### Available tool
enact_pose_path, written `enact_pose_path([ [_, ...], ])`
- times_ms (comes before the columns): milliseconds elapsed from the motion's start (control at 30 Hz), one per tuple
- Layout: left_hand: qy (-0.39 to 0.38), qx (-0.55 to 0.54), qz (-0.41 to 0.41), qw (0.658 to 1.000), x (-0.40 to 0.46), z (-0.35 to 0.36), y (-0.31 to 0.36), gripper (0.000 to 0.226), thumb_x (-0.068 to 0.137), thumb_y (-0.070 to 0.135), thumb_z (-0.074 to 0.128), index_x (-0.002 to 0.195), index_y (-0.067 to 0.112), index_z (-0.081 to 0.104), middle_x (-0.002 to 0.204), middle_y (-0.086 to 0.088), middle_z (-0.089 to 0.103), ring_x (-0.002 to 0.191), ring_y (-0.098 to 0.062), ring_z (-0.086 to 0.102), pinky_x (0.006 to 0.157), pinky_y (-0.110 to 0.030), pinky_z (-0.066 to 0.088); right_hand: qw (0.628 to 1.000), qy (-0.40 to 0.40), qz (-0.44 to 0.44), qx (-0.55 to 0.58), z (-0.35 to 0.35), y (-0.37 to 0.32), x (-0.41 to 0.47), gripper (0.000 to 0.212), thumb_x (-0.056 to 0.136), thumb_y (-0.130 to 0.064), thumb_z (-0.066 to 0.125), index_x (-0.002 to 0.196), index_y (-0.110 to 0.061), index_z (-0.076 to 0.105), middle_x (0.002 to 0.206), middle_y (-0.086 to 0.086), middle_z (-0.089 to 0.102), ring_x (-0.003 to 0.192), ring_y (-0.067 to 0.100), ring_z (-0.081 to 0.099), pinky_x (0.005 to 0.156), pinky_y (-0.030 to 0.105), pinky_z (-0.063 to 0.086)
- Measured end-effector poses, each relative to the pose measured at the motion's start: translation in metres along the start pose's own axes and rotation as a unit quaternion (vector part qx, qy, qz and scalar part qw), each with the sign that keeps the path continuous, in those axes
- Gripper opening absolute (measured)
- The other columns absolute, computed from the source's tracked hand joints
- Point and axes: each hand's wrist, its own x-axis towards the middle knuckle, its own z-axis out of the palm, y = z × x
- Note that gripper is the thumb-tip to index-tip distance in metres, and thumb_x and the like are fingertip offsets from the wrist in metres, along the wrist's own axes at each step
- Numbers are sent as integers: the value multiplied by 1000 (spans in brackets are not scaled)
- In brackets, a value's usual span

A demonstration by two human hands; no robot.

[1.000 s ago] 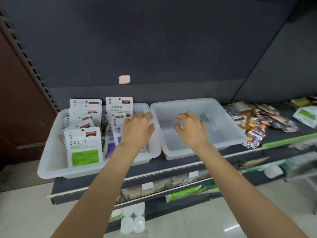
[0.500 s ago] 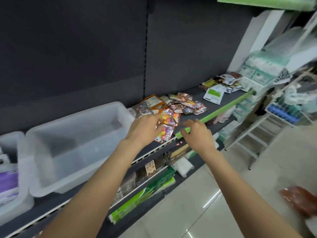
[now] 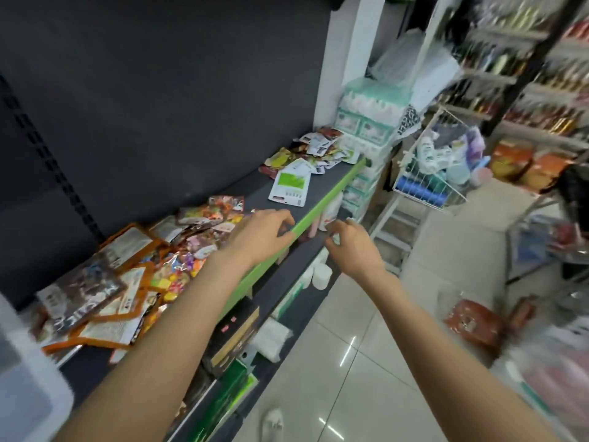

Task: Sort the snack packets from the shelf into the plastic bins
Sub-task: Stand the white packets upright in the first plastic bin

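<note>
In the head view, both bare arms reach forward over a dark grey shop shelf (image 3: 242, 189) with a bright green front strip (image 3: 322, 205). The left hand (image 3: 259, 236) hangs above this strip, just beside a heap of colourful glossy snack packets (image 3: 178, 266); its fingers are loosely bent and it holds nothing. The right hand (image 3: 352, 245) is out past the shelf edge, over the lower shelves, with fingers a little curled and relaxed, also holding nothing. The heap lies on the shelf on the left, with several orange-bordered flat pouches (image 3: 127, 247) among it. Farther along the same shelf lies a white pouch with a green panel (image 3: 290, 186), and behind it a second, smaller heap of mixed packets (image 3: 315, 148) near the white pillar. Only a blurred corner of a translucent white plastic bin (image 3: 28, 387) shows at the lower left edge. At the right stands a white wire basket (image 3: 430, 183) with bottles, over a glossy tiled floor (image 3: 366, 362).
</note>
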Motion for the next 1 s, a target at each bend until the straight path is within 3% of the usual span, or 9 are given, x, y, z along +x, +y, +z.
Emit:
enact_pose_path([
  [167, -4, -68, -16, 998, 98, 11, -13, 22, 89, 33, 59, 110, 26, 62, 99, 6, 64, 91, -17, 61, 84, -38, 51, 1000, 3, -5, 11, -14, 25, 87, 33, 96, -22, 47, 126, -10, 56, 121, 11, 54, 116, 29, 49, 92, 38, 44],
  [467, -1, -14, -68, 998, 219, 19, -46, 26, 91, 29, 56, 116, 23, 59, 107, 2, 64, 94, -24, 61, 80, -36, 50, 1000, -22, 3, 2, -8, 71, 225, 33, 95, -27, 48, 122, -9, 56, 121, 11, 53, 110, 29, 53, 92, 42, 46],
  [733, 11, -11, -174, 985, 312, 47, -66, 29, 91, 29, 55, 120, 23, 58, 117, 1, 62, 102, -20, 60, 86, -37, 49, 993, -76, -95, 9, 2, 96, 369, 34, 98, -26, 46, 128, -12, 53, 125, 11, 48, 116, 31, 48, 92, 41, 44],
  [867, 18, -20, -242, 970, 351, 64, -69, 32, 92, 28, 54, 124, 22, 55, 120, 1, 60, 105, -21, 58, 86, -35, 48, 980, -132, -145, 14, 10, 112, 432, 33, 97, -23, 48, 126, -9, 53, 125, 13, 48, 102, 33, 57, 87, 41, 47],
  [1000, 4, -40, -290, 956, 370, 88, -82, 37, 92, 27, 55, 129, 22, 53, 130, 0, 56, 114, -20, 55, 93, -35, 46, 969, -145, -200, 6, 22, 124, 478, 35, 95, -20, 49, 128, -6, 53, 121, 15, 54, 114, 34, 50, 91, 41, 45],
])
